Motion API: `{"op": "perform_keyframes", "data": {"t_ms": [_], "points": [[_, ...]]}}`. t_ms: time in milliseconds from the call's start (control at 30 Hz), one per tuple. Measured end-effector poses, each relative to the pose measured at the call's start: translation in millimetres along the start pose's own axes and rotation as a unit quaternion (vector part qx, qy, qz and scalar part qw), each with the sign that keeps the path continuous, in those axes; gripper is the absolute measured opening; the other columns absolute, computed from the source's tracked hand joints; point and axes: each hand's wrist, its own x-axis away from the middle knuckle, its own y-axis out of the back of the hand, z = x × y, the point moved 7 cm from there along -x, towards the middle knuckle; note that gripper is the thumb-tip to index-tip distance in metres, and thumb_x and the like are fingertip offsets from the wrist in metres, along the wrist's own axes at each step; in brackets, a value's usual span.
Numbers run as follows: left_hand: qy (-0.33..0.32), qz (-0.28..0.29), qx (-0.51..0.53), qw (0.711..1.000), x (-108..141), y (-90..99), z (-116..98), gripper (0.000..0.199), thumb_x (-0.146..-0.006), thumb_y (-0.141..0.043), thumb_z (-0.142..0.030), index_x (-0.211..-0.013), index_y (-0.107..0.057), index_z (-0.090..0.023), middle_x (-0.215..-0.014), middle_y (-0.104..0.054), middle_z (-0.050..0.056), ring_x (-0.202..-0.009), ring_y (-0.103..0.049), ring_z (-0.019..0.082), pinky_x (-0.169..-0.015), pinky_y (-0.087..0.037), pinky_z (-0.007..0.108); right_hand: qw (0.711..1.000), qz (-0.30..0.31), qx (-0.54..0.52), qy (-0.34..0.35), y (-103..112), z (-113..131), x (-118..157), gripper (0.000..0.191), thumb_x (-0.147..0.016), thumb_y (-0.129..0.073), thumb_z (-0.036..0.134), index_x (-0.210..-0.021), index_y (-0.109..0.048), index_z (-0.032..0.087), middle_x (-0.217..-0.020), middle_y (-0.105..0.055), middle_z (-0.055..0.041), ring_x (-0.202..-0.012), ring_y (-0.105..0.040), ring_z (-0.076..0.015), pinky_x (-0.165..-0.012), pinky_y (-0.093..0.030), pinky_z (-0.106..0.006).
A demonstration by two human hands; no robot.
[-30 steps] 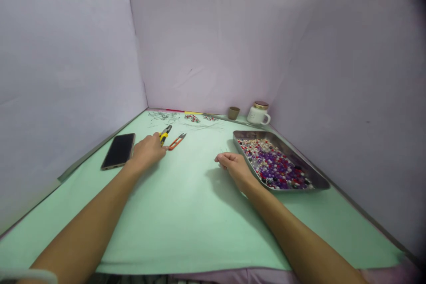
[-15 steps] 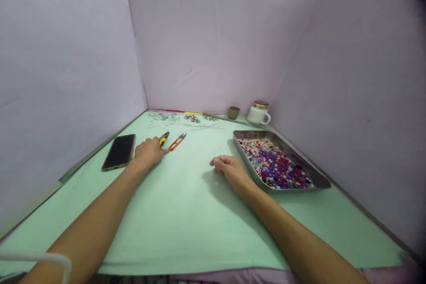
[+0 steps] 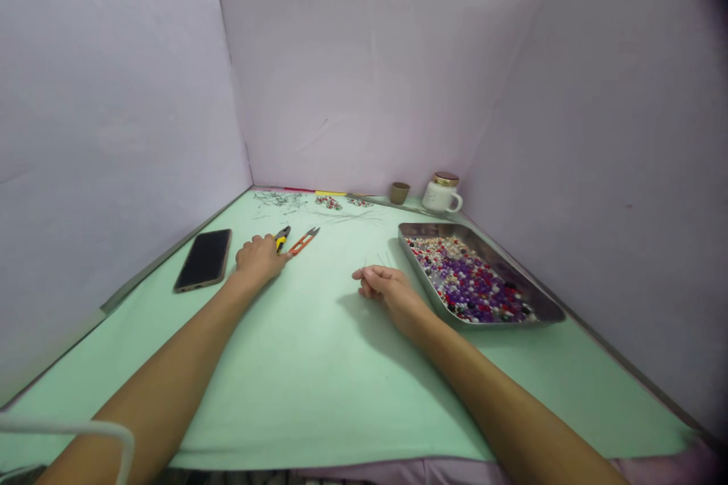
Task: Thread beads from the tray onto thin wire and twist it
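My left hand is closed over the handles of yellow-and-black pliers, fingers curled and mostly hidden from view. Its thumb reaches the handle end of orange-handled thread snips, which lie just right of the pliers. Over the middle of the mat, my right hand pinches thumb against fingers. Thin wires stick up from that pinch; their lower ends are hidden. To the right of this hand sits a metal tray holding many mixed beads, purple, red, white and black.
A phone lies left of my left hand. Farther back are wire scraps, beaded pieces and loose long wires. A small brown cup and a lidded white mug stand by the back wall. Pale walls enclose three sides.
My right hand has shifted slightly left, wires still in its pinch. My left hand has moved a little to the right, and the pliers and snips have shifted very slightly.
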Motion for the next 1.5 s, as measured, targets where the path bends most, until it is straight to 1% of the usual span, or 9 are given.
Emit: {"op": "perform_keyframes", "data": {"t_ms": [167, 300, 433, 600, 767, 967, 1200, 1400, 1500], "points": [[-0.025, -0.028, -0.01, 0.999, 5, 7.2, -8, 0.052, -0.069, -0.04, -0.052, -0.098, -0.055, -0.011, -0.1, -0.053, 0.02, -0.098, -0.045, 0.035, -0.072, -0.039, 0.042, 0.993, 0.048, -0.1, -0.048, -10, 1, 4, 0.023, -0.067, -0.059, 0.033, -0.082, -0.064, 0.016, -0.059, -0.049, 0.0011, -0.062, -0.047, -0.0112, -0.069, -0.037, -0.027], [-0.061, -0.105, 0.065, 0.99, 21, 34.8, -24, 0.04, -0.073, -0.038, -0.043, -0.091, -0.059, -0.014, -0.097, -0.057, 0.016, -0.098, -0.046, 0.03, -0.076, -0.038, 0.038, 0.991, 0.067, -0.105, -0.042, -14, 2, 7, 0.025, -0.067, -0.06, 0.034, -0.086, -0.065, 0.018, -0.063, -0.052, 0.0005, -0.064, -0.049, -0.0109, -0.076, -0.037, -0.03], [-0.184, 0.04, 0.311, 0.931, 56, 48.5, -62, 0.038, -0.071, -0.042, -0.047, -0.08, -0.063, -0.016, -0.076, -0.063, 0.003, -0.074, -0.056, 0.018, -0.067, -0.041, 0.027, 0.988, 0.095, -0.123, 0.003, -17, 6, 9, 0.029, -0.069, -0.06, 0.036, -0.092, -0.063, 0.019, -0.064, -0.051, 0.001, -0.064, -0.047, -0.0102, -0.078, -0.037, -0.032], [-0.25, 0.122, 0.372, 0.886, 98, 57.4, -94, 0.03, -0.068, -0.05, -0.043, -0.07, -0.065, -0.018, -0.071, -0.065, 0.0, -0.069, -0.057, 0.016, -0.061, -0.042, 0.024, 0.989, 0.098, -0.107, 0.041, -18, 11, 9, 0.03, -0.069, -0.059, 0.035, -0.095, -0.062, 0.02, -0.068, -0.054, 0.0, -0.066, -0.047, -0.0108, -0.073, -0.038, -0.029], [-0.259, 0.069, 0.393, 0.88, 102, 59.2, -98, 0.02, -0.069, -0.047, -0.026, -0.063, -0.065, -0.017, -0.065, -0.064, 0.0, -0.068, -0.056, 0.015, -0.067, -0.042, 0.024, 0.992, 0.091, -0.065, 0.057, -20, 19, 12, 0.028, -0.069, -0.059, 0.036, -0.091, -0.063, 0.02, -0.065, -0.056, 0.0004, -0.064, -0.048, -0.0109, -0.067, -0.037, -0.027], [-0.24, 0.042, 0.39, 0.888, 103, 63.7, -94, 0.019, -0.068, -0.047, -0.025, -0.062, -0.062, -0.017, -0.064, -0.064, 0.0, -0.068, -0.057, 0.015, -0.065, -0.042, 0.024, 0.998, 0.047, 0.022, 0.027, -18, 28, 17, 0.022, -0.066, -0.059, 0.038, -0.069, -0.064, 0.016, -0.062, -0.059, -0.0014, -0.062, -0.052, -0.0124, -0.064, -0.039, -0.027], [-0.26, 0.031, 0.36, 0.895, 109, 64.8, -97, 0.016, -0.068, -0.048, -0.022, -0.059, -0.06, -0.017, -0.059, -0.061, -0.001, -0.06, -0.054, 0.013, -0.057, -0.04, 0.023, 0.996, 0.011, 0.067, 0.065, -14, 33, 19, 0.018, -0.069, -0.057, 0.033, -0.066, -0.064, 0.017, -0.061, -0.061, -0.0017, -0.062, -0.054, -0.0135, -0.063, -0.04, -0.027], [-0.374, -0.095, 0.272, 0.881, 118, 77.8, -102, 0.017, -0.068, -0.047, -0.017, -0.054, -0.056, -0.018, -0.056, -0.058, 0.0, -0.06, -0.05, 0.014, -0.077, -0.037, 0.031, 0.985, 0.011, 0.136, 0.103, -15, 36, 22, 0.019, -0.071, -0.053, 0.03, -0.061, -0.063, 0.017, -0.057, -0.058, -0.0005, -0.06, -0.052, -0.0139, -0.063, -0.04, -0.027], [-0.419, -0.102, 0.259, 0.864, 122, 81.2, -104, 0.017, -0.068, -0.046, -0.015, -0.054, -0.056, -0.019, -0.055, -0.057, 0.0, -0.061, -0.049, 0.014, -0.079, -0.036, 0.032, 0.976, 0.043, 0.174, 0.124, -21, 41, 25, 0.019, -0.071, -0.053, 0.026, -0.058, -0.063, 0.018, -0.053, -0.056, 0.0015, -0.061, -0.052, -0.0142, -0.073, -0.04, -0.031]]}}
